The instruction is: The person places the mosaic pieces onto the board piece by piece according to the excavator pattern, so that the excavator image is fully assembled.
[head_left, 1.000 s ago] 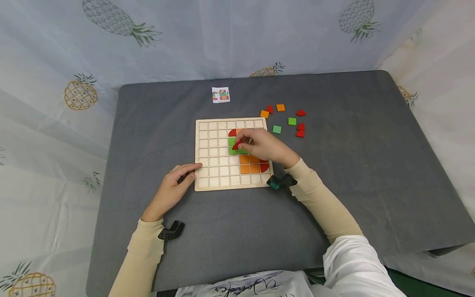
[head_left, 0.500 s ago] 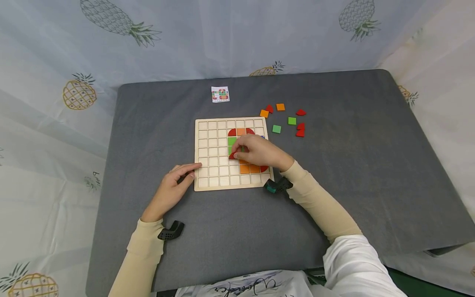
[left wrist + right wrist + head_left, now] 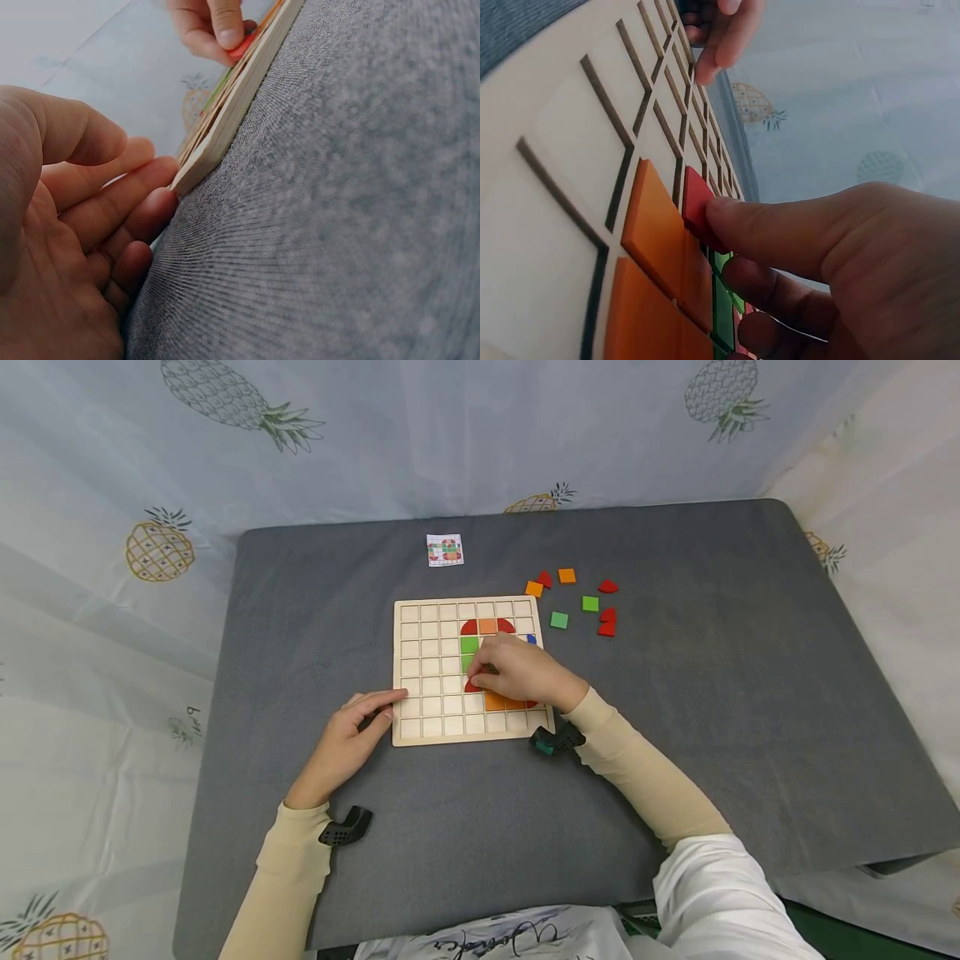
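Note:
A wooden grid board (image 3: 422, 742) lies on the grey table, with red, orange and green tiles set in its right half. Between thumb and forefinger, my right hand (image 3: 528, 672) pinches a red tile with one rounded corner (image 3: 696, 196). In the right wrist view that tile sits at a cell beside an orange tile (image 3: 654, 221), above the green ones (image 3: 468, 646). My left hand (image 3: 351, 727) touches the board's left edge with its fingertips, fingers loosely extended. The right hand covers several cells in the head view.
Loose red (image 3: 608, 587), orange (image 3: 567, 576) and green tiles (image 3: 590, 603) lie beyond the board's upper right corner. A small printed card (image 3: 446, 551) with a coloured pattern lies behind the board. A bit of blue (image 3: 532, 639) shows near the board's right edge.
The right hand has carried the red tile toward me, from over the green tiles down to a cell just below them. The left hand has stayed at the board's edge.

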### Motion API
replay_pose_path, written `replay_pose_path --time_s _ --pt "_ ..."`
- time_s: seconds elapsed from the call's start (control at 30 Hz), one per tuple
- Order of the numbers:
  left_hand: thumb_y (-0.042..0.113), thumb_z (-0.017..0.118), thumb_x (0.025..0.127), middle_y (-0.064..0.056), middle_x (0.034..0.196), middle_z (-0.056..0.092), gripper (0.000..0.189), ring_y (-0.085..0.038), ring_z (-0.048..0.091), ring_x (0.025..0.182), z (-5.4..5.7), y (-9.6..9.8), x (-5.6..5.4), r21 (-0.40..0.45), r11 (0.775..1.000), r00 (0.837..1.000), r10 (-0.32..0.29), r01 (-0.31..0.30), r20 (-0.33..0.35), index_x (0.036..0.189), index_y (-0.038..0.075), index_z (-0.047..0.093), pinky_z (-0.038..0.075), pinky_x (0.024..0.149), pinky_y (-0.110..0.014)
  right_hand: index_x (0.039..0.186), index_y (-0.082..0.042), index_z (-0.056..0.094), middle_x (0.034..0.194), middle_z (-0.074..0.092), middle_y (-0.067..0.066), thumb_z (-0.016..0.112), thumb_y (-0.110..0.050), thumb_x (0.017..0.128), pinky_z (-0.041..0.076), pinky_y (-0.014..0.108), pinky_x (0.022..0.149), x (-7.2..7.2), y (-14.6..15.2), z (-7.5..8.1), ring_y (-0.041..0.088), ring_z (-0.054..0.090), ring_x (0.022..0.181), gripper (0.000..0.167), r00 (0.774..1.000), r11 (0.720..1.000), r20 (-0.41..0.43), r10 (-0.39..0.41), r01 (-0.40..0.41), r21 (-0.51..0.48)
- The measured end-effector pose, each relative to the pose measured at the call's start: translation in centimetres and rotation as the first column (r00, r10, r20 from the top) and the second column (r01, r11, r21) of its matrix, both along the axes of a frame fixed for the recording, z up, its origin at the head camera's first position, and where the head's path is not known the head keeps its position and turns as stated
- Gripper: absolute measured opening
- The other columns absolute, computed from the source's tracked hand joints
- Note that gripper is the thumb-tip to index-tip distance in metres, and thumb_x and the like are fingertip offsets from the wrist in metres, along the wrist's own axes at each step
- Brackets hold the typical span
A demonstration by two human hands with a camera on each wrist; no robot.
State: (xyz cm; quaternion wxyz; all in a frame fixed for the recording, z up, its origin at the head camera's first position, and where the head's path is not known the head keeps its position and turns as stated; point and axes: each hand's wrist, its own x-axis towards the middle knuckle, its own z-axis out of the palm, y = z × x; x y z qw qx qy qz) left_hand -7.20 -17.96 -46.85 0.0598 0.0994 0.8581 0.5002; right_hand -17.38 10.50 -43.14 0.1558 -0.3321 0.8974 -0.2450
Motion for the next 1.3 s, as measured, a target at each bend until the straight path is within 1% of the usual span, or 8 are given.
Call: replay_pose_path --time_s 0.33,0.5,0.6,0.73,0.87,0.97,1.07,1.3 --pt "0.018 0.056 0.105 0.000 0.137 0.066 0.033 -0.012 0.055 0.118 -0.2 -0.1 0.0 -0.002 1.000 1.000 0.002 -0.002 -0.007 0.136 0.023 0.066 0.042 0.096 -0.020 0.099 -0.017 0.075 0.085 0.062 -0.002 0.069 -0.022 0.097 0.045 0.029 0.069 -0.1 0.3 0.0 0.015 0.054 0.081 0.008 0.999 0.998 -0.014 -0.040 0.040 0.040" --pt "0.020 0.056 0.105 0.000 0.138 0.065 0.033 -0.011 0.054 0.119 0.0 0.0 0.0 -0.004 1.000 1.000 -0.001 0.001 0.009 0.137 0.023 0.065 0.042 0.098 -0.021 0.106 -0.013 0.074 0.087 0.066 0.002 0.067 -0.022 0.098 0.046 0.031 0.065 -1.6 3.0 1.2 0.018 0.055 0.074 0.014 0.981 0.981 -0.024 -0.192 0.192 0.004" --pt "0.020 0.057 0.105 0.000 0.139 0.065 0.033 -0.012 0.054 0.119 0.0 0.1 0.0 -0.007 1.000 1.000 -0.001 0.001 0.014 0.137 0.023 0.065 0.042 0.098 -0.023 0.112 -0.008 0.072 0.096 0.068 0.008 0.065 -0.020 0.099 0.047 0.035 0.065 -2.7 6.1 1.8 0.023 0.056 0.074 0.019 0.940 0.941 -0.047 -0.337 0.337 -0.010" --pt "0.020 0.057 0.105 0.000 0.138 0.065 0.033 -0.012 0.054 0.119 0.0 0.1 0.0 -0.008 1.000 1.000 0.000 0.000 0.016 0.137 0.022 0.066 0.042 0.098 -0.024 0.119 -0.004 0.069 0.107 0.069 0.017 0.062 -0.021 0.102 0.049 0.041 0.070 -3.9 10.7 1.9 0.029 0.060 0.081 0.026 0.858 0.858 -0.051 -0.512 0.513 0.013" --pt "0.020 0.057 0.105 0.000 0.138 0.065 0.033 -0.012 0.054 0.119 0.0 0.1 0.0 -0.006 1.000 1.000 0.002 -0.002 0.021 0.137 0.022 0.066 0.042 0.098 -0.025 0.122 0.000 0.068 0.113 0.070 0.024 0.058 -0.031 0.102 0.051 0.048 0.074 -4.2 14.1 2.0 0.036 0.063 0.090 0.038 0.763 0.755 -0.035 -0.646 0.645 0.119" --pt "0.020 0.057 0.105 0.000 0.138 0.065 0.033 -0.012 0.054 0.118 0.0 -0.1 0.0 -0.004 1.000 1.000 0.005 -0.005 0.025 0.137 0.023 0.065 0.042 0.098 -0.025 0.122 0.002 0.067 0.115 0.069 0.025 0.057 -0.043 0.100 0.052 0.051 0.074 -4.2 15.2 2.2 0.038 0.063 0.093 0.051 0.721 0.699 -0.025 -0.692 0.679 0.225" --pt "0.020 0.057 0.105 0.001 0.139 0.065 0.033 -0.012 0.054 0.119 -0.1 -0.2 0.1 -0.006 1.000 1.000 0.007 -0.007 0.025 0.137 0.024 0.065 0.042 0.099 -0.025 0.121 0.002 0.067 0.112 0.068 0.024 0.060 -0.048 0.097 0.051 0.049 0.074 -4.4 15.2 2.1 0.036 0.061 0.091 0.056 0.727 0.697 -0.009 -0.687 0.662 0.275" --pt "0.020 0.056 0.105 0.001 0.140 0.064 0.033 -0.013 0.054 0.120 -0.1 -0.2 0.0 -0.003 1.000 0.999 0.005 -0.005 0.033 0.138 0.024 0.065 0.041 0.099 -0.025 0.125 0.008 0.063 0.118 0.065 0.029 0.064 -0.027 0.098 0.051 0.050 0.080 -4.9 14.5 1.4 0.037 0.059 0.093 0.044 0.785 0.759 0.012 -0.619 0.595 0.264"
